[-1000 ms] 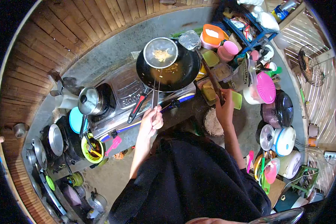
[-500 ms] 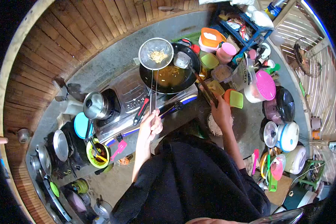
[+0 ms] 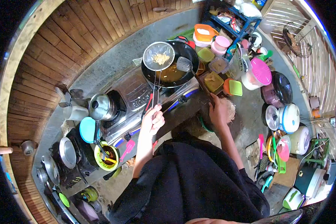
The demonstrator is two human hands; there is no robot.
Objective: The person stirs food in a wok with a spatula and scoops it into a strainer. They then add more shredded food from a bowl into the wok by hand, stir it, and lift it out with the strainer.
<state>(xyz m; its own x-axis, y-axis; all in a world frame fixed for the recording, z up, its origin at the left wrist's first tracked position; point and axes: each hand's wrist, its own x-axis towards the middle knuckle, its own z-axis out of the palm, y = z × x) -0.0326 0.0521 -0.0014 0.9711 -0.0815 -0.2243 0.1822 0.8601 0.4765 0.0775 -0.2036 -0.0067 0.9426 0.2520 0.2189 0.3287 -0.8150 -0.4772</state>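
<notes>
The strainer (image 3: 158, 56) hangs over the far left rim of the wok (image 3: 185, 50), its round mesh bowl level and holding a small heap of pale shreds (image 3: 161, 58). Its long wire handle runs near and down to the left hand (image 3: 153, 120), whose fingers are curled tight around the end of the handle. The spatula (image 3: 184, 64) lies with its flat blade inside the wok, just right of the strainer and apart from it. Its dark handle slants near and right to the right hand (image 3: 218, 112), which is closed around it.

The wok is black and holds brown oil (image 3: 171, 74) with more shreds floating in it. It sits on the right burner of a steel stove (image 3: 132, 91). On the left burner stands a shiny pot (image 3: 100, 106) with its lid on. The stove rests on a grey counter (image 3: 108, 59) backed by a wooden wall (image 3: 63, 41).

Right of the wok stand crowded plastic tubs: an orange one (image 3: 204, 33) at the far side, a pink cup (image 3: 220, 44) beside it, and a white jar with a pink lid (image 3: 260, 71) further right. A green lid (image 3: 235, 87) lies near the spatula's handle. Left of the stove and nearer sit a blue lid (image 3: 87, 129) and a green bowl (image 3: 107, 155) with utensils in it.
</notes>
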